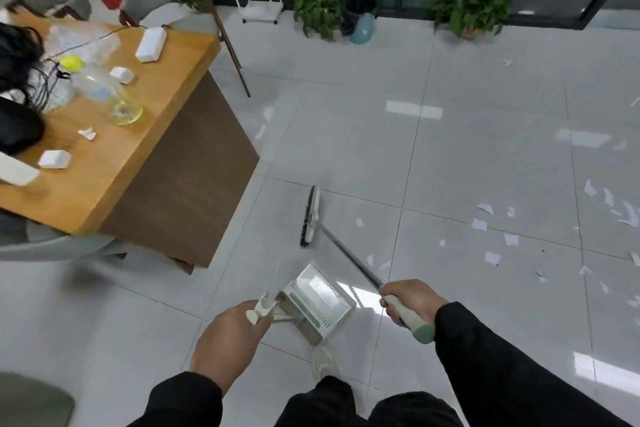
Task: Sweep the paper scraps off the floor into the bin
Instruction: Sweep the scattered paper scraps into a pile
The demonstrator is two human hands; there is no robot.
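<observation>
Glossy pale floor tiles (485, 156), smooth and mirroring the ceiling lights. Thin matt white paper scraps (491, 258) strewn right of the broom head (310, 218). Dark stiff bristles on that head, white plastic back, smooth metal shaft (349, 258) running to a white and green plastic grip in the right hand (410, 302). Shiny plastic dustpan (317, 302) just below the broom head, pale green trim. Warm wood-grain tabletop (145, 135) left of it, satin finish, with a clear plastic bottle (104, 90). Matt black cloth sleeves (491, 357).
</observation>
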